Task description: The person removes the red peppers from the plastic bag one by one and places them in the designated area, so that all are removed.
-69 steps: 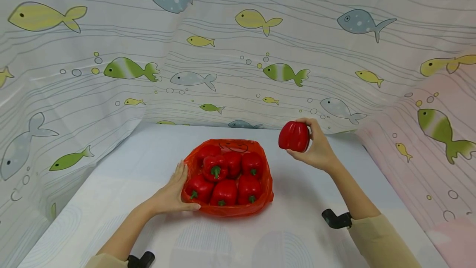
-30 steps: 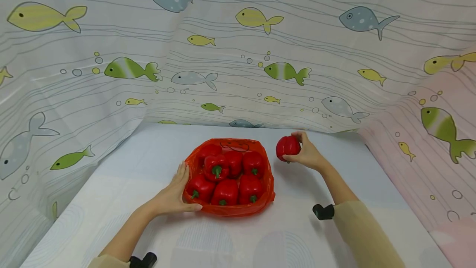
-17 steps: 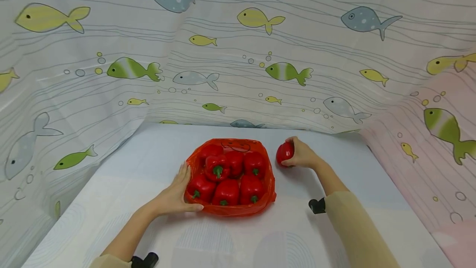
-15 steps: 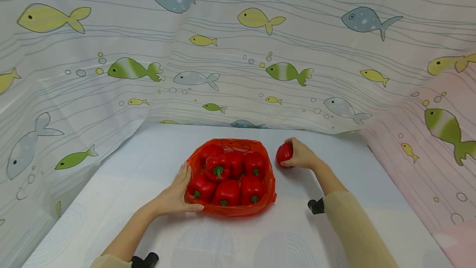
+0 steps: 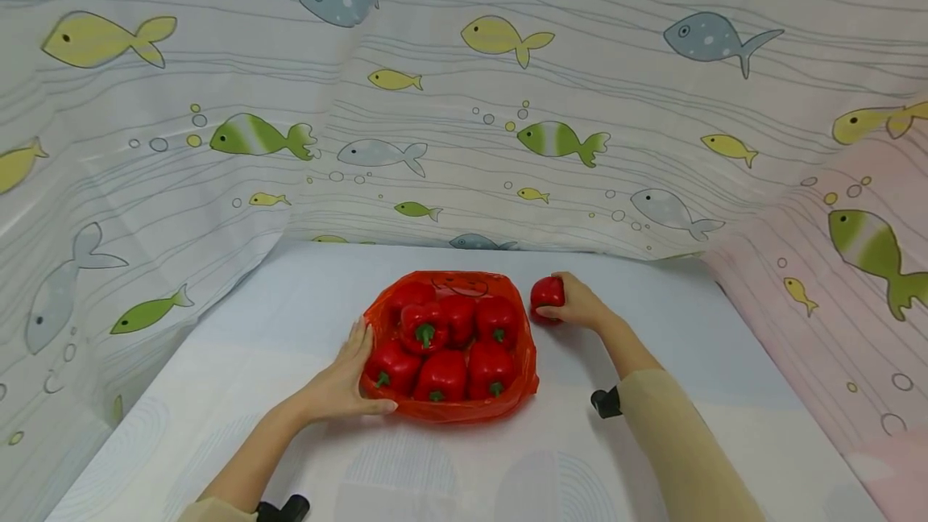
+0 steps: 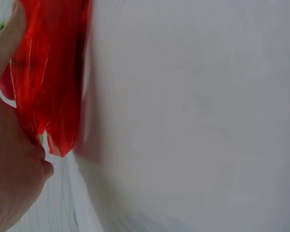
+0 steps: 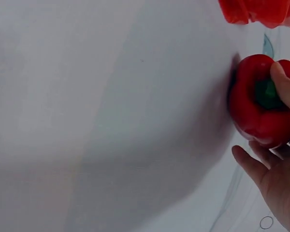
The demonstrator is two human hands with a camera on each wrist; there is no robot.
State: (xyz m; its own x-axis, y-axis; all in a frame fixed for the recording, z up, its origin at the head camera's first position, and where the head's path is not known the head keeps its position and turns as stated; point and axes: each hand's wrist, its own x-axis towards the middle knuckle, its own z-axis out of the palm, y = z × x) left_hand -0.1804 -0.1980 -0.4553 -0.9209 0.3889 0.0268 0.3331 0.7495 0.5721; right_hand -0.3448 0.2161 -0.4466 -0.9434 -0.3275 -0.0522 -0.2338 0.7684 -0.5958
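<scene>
- A glossy red, lobed bell pepper (image 5: 547, 296) is held in the right hand (image 5: 576, 304), thumb over its stem end, fingers narrowed around it; it sits just beside the bag, though contact with the worktop (image 5: 435, 478) cannot be told.
- The crinkled, translucent red-orange plastic bag (image 5: 464, 411) is touched at its left side by the left hand (image 5: 348, 377), fingers spread wide.
- Judged best: smooth skin gripped lightly but squarely, thumb clear of the stem (image 7: 267, 93); bag steadied gently, since thin film could fold or tear.
- Seven similar red peppers (image 5: 425, 327) are seen inside; rounded, blocky, waxy-looking, green-stemmed. The worktop is pale, faintly patterned.
</scene>
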